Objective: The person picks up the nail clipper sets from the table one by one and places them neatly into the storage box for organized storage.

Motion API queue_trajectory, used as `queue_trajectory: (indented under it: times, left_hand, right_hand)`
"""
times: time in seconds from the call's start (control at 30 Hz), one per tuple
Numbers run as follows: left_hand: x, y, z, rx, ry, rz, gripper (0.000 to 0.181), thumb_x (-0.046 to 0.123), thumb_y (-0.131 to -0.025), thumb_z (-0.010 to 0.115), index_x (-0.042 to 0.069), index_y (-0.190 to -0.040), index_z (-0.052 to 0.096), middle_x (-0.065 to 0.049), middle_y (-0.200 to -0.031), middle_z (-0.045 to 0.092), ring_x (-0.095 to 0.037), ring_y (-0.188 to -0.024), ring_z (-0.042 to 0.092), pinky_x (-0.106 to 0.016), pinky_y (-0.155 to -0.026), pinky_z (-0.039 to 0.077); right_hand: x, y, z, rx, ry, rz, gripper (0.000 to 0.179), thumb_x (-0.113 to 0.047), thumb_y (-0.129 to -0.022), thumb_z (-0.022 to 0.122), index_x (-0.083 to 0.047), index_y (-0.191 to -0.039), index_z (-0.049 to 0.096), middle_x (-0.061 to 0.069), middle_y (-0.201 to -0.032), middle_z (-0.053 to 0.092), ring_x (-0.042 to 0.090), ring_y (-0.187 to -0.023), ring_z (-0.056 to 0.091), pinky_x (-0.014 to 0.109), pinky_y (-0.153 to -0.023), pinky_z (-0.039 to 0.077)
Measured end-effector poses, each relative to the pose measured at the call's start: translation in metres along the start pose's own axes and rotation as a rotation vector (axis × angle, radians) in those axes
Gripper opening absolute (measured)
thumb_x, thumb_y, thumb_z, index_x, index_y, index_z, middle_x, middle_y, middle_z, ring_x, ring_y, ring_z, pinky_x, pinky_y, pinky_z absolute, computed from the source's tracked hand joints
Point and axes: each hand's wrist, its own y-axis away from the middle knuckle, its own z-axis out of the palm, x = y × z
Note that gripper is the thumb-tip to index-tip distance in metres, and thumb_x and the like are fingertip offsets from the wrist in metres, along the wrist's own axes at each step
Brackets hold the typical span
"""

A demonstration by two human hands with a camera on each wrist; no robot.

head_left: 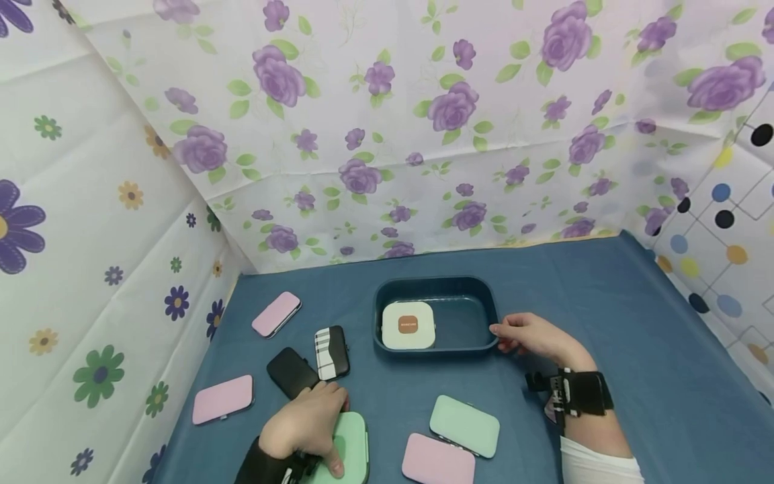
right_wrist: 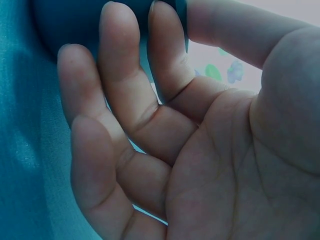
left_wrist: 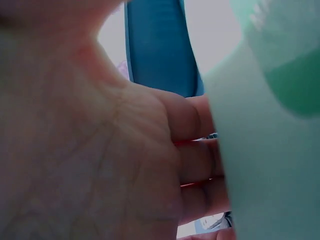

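A dark blue rectangular tray (head_left: 462, 352) stands on the blue cloth, with a white square case (head_left: 408, 340) with a brown label inside its left half. My right hand (head_left: 541, 337) pinches the tray's right rim between thumb and index finger; in the right wrist view the other fingers (right_wrist: 120, 45) curve loosely below. At the near left, my left hand (head_left: 305, 420) grips a light green case (head_left: 355, 440), its thumb on the top and fingers at the far side. The left wrist view shows that green case (left_wrist: 265, 165) close up against the fingers (left_wrist: 192, 160).
Left of the tray lie a pink case (head_left: 276, 314), a black-and-white case (head_left: 326, 353), a black case (head_left: 290, 371) and another pink case (head_left: 222, 399). In front are a mint case (head_left: 464, 426) and a pink case (head_left: 438, 460), touching or nearly so. Flowered sheets (head_left: 363, 134) stand around the cloth.
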Motion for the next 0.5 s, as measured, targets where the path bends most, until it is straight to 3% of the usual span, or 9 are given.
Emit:
queue_trajectory:
  times: [0.17, 0.3, 0.5]
  left_hand:
    - [0.006, 0.004, -0.004, -0.01, 0.068, -0.011, 0.077, 0.048, -0.056, 0.106, 0.019, -0.109, 0.058, 0.005, -0.089, 0.051, -0.015, -0.079, 0.048, -0.039, -0.074, 0.043]
    - [0.005, 0.003, -0.002, -0.035, 0.137, 0.009, 0.079, 0.041, -0.061, 0.106, 0.019, -0.117, 0.056, 0.007, -0.085, 0.056, -0.01, -0.072, 0.054, -0.035, -0.069, 0.048]
    - [-0.004, -0.003, 0.001, -0.067, 0.316, 0.111, 0.073, 0.031, -0.073, 0.102, 0.013, -0.13, 0.059, 0.008, -0.097, 0.06, -0.008, -0.081, 0.058, -0.032, -0.078, 0.054]
  right_hand:
    - [0.002, 0.0, -0.001, 0.002, 0.004, 0.002, 0.039, -0.041, -0.11, 0.062, -0.005, -0.097, 0.07, 0.009, -0.096, 0.072, 0.026, -0.09, 0.067, 0.042, -0.079, 0.052]
    - [0.003, 0.0, -0.003, 0.008, 0.009, 0.001, 0.039, -0.041, -0.11, 0.061, -0.005, -0.098, 0.07, 0.008, -0.096, 0.072, 0.026, -0.091, 0.067, 0.042, -0.079, 0.053]
    - [0.002, -0.001, -0.001, -0.002, -0.008, 0.006, 0.039, -0.042, -0.11, 0.062, -0.005, -0.098, 0.07, 0.008, -0.096, 0.072, 0.026, -0.092, 0.067, 0.041, -0.08, 0.052]
